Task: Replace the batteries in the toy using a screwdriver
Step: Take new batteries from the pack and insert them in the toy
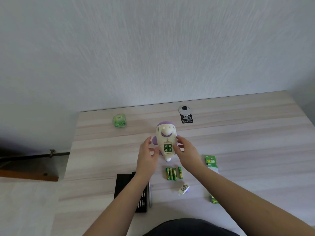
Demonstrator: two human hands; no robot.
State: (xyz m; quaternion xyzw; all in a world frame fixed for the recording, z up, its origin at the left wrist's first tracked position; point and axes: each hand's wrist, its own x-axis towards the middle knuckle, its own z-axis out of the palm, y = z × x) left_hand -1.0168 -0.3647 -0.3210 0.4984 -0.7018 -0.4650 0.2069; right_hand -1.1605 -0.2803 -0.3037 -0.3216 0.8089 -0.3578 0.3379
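1. I see the white-and-purple toy lying on the pale wood-grain table, its open battery compartment facing up with four green-ended batteries seated in it.
2. My left hand sits just left of the toy, fingers spread and relaxed, fingertips near or touching its side (contact is hard to confirm). It holds nothing.
3. My right hand is just right of the toy, fingers loosely extended toward the compartment edge, gripping nothing that I can see.
4. Nearer me than the toy lie four loose green batteries, then the compartment cover.
5. Left of those batteries is a black screwdriver bit case, partly under my left forearm.
6. Right of the toy: a green battery pack.
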